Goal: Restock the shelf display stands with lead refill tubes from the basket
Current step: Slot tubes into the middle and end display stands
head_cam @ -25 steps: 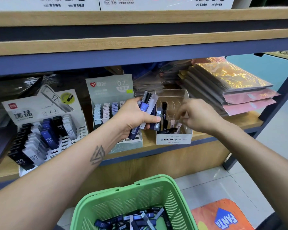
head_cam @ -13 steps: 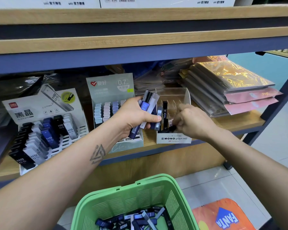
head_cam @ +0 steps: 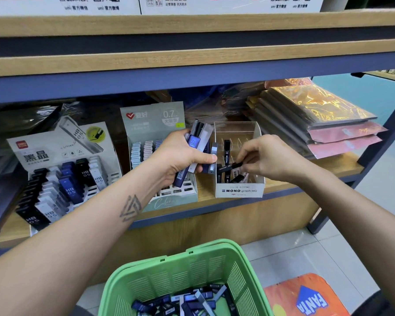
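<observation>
My left hand [head_cam: 179, 157] grips a bundle of lead refill tubes [head_cam: 196, 142], blue, black and grey, held upright in front of the shelf. My right hand [head_cam: 268, 159] pinches one black tube [head_cam: 230, 166], lying roughly level over the white MONO graph MG display box [head_cam: 238, 190]. A few black tubes stand or lie inside that box. The green basket [head_cam: 180, 272] sits below, holding several more loose tubes [head_cam: 187, 301].
A 0.7 display stand [head_cam: 153, 124] with pastel tubes is left of the MONO box. Further left a tiered HB 0.5 stand [head_cam: 62, 179] holds black, blue and white tubes. Wrapped flat packs [head_cam: 317, 119] are stacked at the right. An orange mat [head_cam: 306, 297] lies on the floor.
My right hand went down into the MONO box and came up holding a black tube above it. My left hand kept its bundle nearly still.
</observation>
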`<action>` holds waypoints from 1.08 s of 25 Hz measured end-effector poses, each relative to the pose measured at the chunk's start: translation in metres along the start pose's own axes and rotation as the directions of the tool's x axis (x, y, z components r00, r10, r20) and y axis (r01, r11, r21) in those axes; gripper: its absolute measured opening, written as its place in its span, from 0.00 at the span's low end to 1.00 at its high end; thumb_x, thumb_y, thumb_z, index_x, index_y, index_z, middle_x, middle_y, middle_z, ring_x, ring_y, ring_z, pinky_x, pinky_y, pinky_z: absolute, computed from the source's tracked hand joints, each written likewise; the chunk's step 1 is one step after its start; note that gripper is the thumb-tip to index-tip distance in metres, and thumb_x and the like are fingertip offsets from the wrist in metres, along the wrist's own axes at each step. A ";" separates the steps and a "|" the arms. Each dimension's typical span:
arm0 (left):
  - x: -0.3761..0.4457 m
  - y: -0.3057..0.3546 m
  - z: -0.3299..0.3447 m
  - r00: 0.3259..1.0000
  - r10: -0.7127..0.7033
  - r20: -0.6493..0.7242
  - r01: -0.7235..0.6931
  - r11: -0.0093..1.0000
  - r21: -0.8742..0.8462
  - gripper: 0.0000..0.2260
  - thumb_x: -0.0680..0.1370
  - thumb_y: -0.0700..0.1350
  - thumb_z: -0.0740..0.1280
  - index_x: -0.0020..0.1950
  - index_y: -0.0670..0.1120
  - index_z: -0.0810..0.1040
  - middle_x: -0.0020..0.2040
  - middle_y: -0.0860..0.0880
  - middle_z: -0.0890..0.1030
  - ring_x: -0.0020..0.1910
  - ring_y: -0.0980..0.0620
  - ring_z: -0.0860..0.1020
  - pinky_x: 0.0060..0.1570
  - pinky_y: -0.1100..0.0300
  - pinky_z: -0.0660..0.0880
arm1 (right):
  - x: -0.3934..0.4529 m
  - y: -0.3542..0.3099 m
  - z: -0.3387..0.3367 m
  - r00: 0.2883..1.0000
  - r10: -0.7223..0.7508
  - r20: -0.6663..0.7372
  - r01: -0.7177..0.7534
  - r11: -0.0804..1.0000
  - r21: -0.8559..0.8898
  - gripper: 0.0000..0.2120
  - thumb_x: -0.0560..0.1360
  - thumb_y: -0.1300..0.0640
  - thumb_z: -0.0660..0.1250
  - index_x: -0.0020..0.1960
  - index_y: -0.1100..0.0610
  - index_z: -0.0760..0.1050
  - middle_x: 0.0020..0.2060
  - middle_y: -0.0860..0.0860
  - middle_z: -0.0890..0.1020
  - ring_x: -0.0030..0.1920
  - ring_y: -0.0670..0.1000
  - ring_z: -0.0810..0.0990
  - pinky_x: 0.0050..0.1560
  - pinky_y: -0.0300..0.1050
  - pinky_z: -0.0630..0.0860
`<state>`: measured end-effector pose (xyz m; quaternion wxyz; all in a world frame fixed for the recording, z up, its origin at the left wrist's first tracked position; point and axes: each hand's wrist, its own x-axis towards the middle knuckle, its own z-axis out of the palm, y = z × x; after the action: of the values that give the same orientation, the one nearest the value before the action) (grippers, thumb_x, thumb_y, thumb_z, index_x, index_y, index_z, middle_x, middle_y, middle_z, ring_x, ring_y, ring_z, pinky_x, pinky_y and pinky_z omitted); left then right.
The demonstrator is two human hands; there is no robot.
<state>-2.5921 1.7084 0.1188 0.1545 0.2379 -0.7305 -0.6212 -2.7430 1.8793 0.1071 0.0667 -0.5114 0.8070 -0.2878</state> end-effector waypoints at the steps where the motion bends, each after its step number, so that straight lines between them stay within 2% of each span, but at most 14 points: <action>1: -0.001 0.001 -0.001 1.000 -0.001 -0.004 0.001 1.000 -0.005 0.18 0.65 0.31 0.80 0.50 0.40 0.78 0.43 0.41 0.84 0.43 0.37 0.84 0.47 0.41 0.82 | 0.000 -0.001 0.000 1.000 -0.005 0.020 0.006 1.000 -0.022 0.13 0.70 0.66 0.77 0.41 0.49 0.82 0.37 0.43 0.85 0.39 0.38 0.84 0.46 0.38 0.82; 5: -0.001 0.001 -0.001 1.000 -0.004 -0.009 0.004 1.000 0.000 0.18 0.65 0.32 0.80 0.50 0.40 0.78 0.44 0.41 0.84 0.48 0.34 0.84 0.49 0.37 0.81 | 0.003 -0.004 0.006 0.998 -0.039 0.054 0.047 0.988 -0.148 0.09 0.72 0.66 0.76 0.48 0.54 0.86 0.37 0.41 0.82 0.39 0.37 0.83 0.49 0.38 0.82; 8: 0.000 0.001 -0.001 1.000 0.002 -0.008 -0.002 1.000 0.013 0.18 0.65 0.32 0.80 0.50 0.40 0.78 0.43 0.41 0.85 0.46 0.36 0.85 0.47 0.40 0.82 | 0.011 -0.006 0.014 0.998 -0.052 0.043 0.060 0.974 -0.218 0.08 0.74 0.62 0.75 0.52 0.56 0.86 0.39 0.46 0.83 0.43 0.44 0.84 0.52 0.44 0.82; 11: 0.000 0.000 -0.004 1.000 0.009 -0.007 -0.008 1.000 0.014 0.17 0.66 0.32 0.80 0.49 0.41 0.78 0.40 0.44 0.85 0.40 0.40 0.85 0.43 0.46 0.83 | 0.017 -0.009 0.020 0.996 -0.050 0.070 0.065 0.970 -0.233 0.07 0.74 0.62 0.75 0.52 0.55 0.85 0.42 0.48 0.85 0.44 0.47 0.84 0.50 0.46 0.83; 14: 0.001 -0.001 -0.008 1.000 0.006 -0.005 -0.005 1.000 0.017 0.17 0.66 0.33 0.80 0.49 0.42 0.78 0.39 0.45 0.84 0.37 0.43 0.83 0.39 0.51 0.82 | 0.018 -0.012 0.013 1.000 -0.001 0.018 0.004 0.988 -0.156 0.06 0.73 0.62 0.74 0.46 0.52 0.83 0.39 0.45 0.83 0.43 0.46 0.84 0.46 0.43 0.81; 17: 0.001 -0.001 -0.010 1.000 0.007 -0.003 -0.007 1.000 0.018 0.16 0.66 0.32 0.80 0.47 0.42 0.78 0.37 0.46 0.84 0.34 0.46 0.83 0.35 0.55 0.81 | 0.016 -0.012 0.002 0.994 0.080 -0.076 -0.081 0.997 -0.017 0.06 0.71 0.63 0.72 0.40 0.53 0.81 0.35 0.47 0.84 0.39 0.45 0.84 0.41 0.42 0.80; 19: 0.000 -0.001 -0.008 1.000 0.010 -0.003 -0.010 1.000 0.024 0.16 0.66 0.32 0.80 0.47 0.42 0.78 0.38 0.45 0.84 0.36 0.43 0.84 0.38 0.53 0.82 | 0.014 -0.010 -0.004 0.989 0.124 -0.080 -0.114 0.987 0.111 0.06 0.70 0.65 0.73 0.40 0.54 0.82 0.34 0.49 0.85 0.38 0.46 0.84 0.40 0.42 0.79; 21: 0.000 -0.001 -0.006 1.000 0.008 -0.003 -0.007 1.000 0.024 0.17 0.66 0.32 0.80 0.48 0.42 0.78 0.40 0.43 0.85 0.42 0.37 0.85 0.44 0.46 0.83 | 0.012 -0.008 -0.008 0.987 0.144 -0.073 -0.128 0.974 0.188 0.07 0.70 0.66 0.74 0.41 0.55 0.83 0.35 0.50 0.86 0.37 0.46 0.84 0.38 0.40 0.77; 23: 0.000 -0.001 -0.005 1.000 0.001 -0.005 -0.001 1.000 0.026 0.17 0.65 0.32 0.80 0.49 0.42 0.79 0.42 0.43 0.85 0.46 0.35 0.84 0.48 0.41 0.82 | 0.010 -0.006 -0.009 0.987 0.148 -0.063 -0.134 0.973 0.190 0.07 0.69 0.67 0.74 0.41 0.55 0.84 0.37 0.51 0.85 0.39 0.48 0.83 0.38 0.39 0.77; 25: 0.000 -0.001 -0.004 1.000 -0.003 -0.004 0.003 1.000 0.027 0.17 0.65 0.32 0.80 0.49 0.41 0.79 0.40 0.44 0.85 0.44 0.36 0.84 0.47 0.41 0.82 | 0.009 -0.004 -0.010 0.986 0.155 -0.056 -0.144 0.976 0.162 0.06 0.70 0.65 0.75 0.39 0.55 0.84 0.37 0.51 0.85 0.39 0.49 0.82 0.37 0.38 0.77; 27: 0.000 -0.001 -0.003 1.000 -0.007 0.003 0.007 1.000 0.028 0.17 0.66 0.32 0.80 0.49 0.41 0.79 0.38 0.46 0.85 0.41 0.39 0.83 0.46 0.43 0.82 | 0.010 -0.002 -0.012 0.986 0.155 -0.068 -0.146 0.981 0.126 0.05 0.70 0.60 0.78 0.38 0.54 0.84 0.36 0.50 0.85 0.39 0.48 0.82 0.39 0.41 0.78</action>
<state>-2.5904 1.7057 0.1180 0.1478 0.2416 -0.7385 -0.6119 -2.7512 1.8751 0.1200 0.0877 -0.4325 0.8265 -0.3495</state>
